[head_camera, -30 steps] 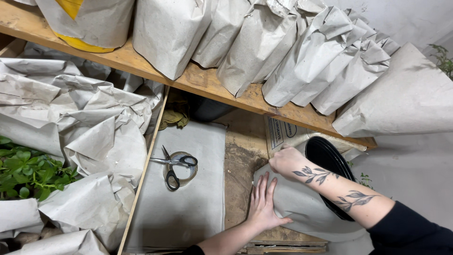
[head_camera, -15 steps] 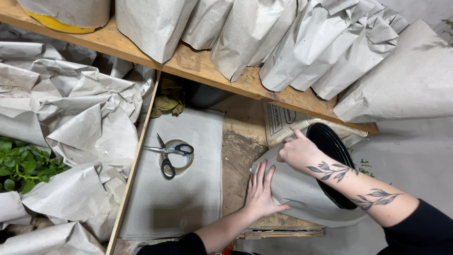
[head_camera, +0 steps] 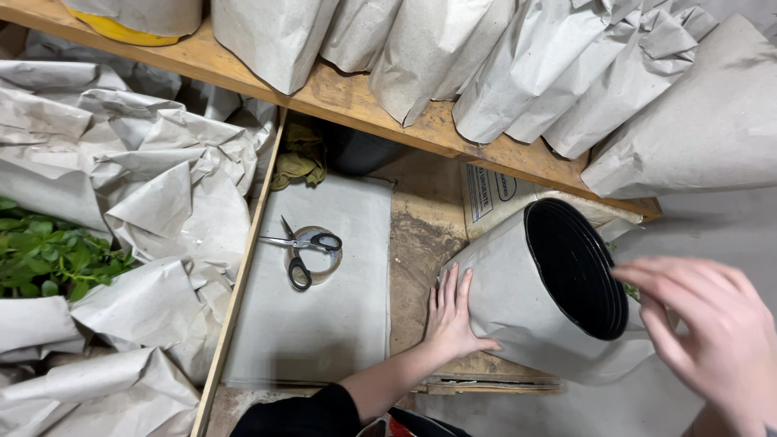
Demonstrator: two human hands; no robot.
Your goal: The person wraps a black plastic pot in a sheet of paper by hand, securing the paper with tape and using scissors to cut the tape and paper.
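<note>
On the worn wooden bench, the left hand [head_camera: 450, 314] is laid flat with its fingers spread against the grey kraft paper wrapped around the black round plastic pot [head_camera: 566, 283], which lies tipped on its side at the right edge of the bench with its mouth turned to the right. Nothing is gripped by that hand; the wrap is only pressed down. The right hand [head_camera: 712, 340] is seen blurred and close to the camera, just off the pot's rim, with its fingers loosely parted and nothing held.

As far as can be judged, the wrapping is well advanced: the pot's wall is covered smoothly by the matte paper up to the glossy black rim. Whether the foot of the wrap is closed cannot be told, and no tape is seen on it.

Further out, a pair of black-handled steel scissors [head_camera: 306, 247] is laid across a clear roll of tape [head_camera: 314, 256], both resting on a flat grey sheet of paper [head_camera: 324, 324]. To the left, crumpled paper is bunched around green leafy plants [head_camera: 48, 259]. Above, finished cone-shaped paper parcels [head_camera: 486, 65] are ranked along a rough plank shelf [head_camera: 356, 101].
</note>
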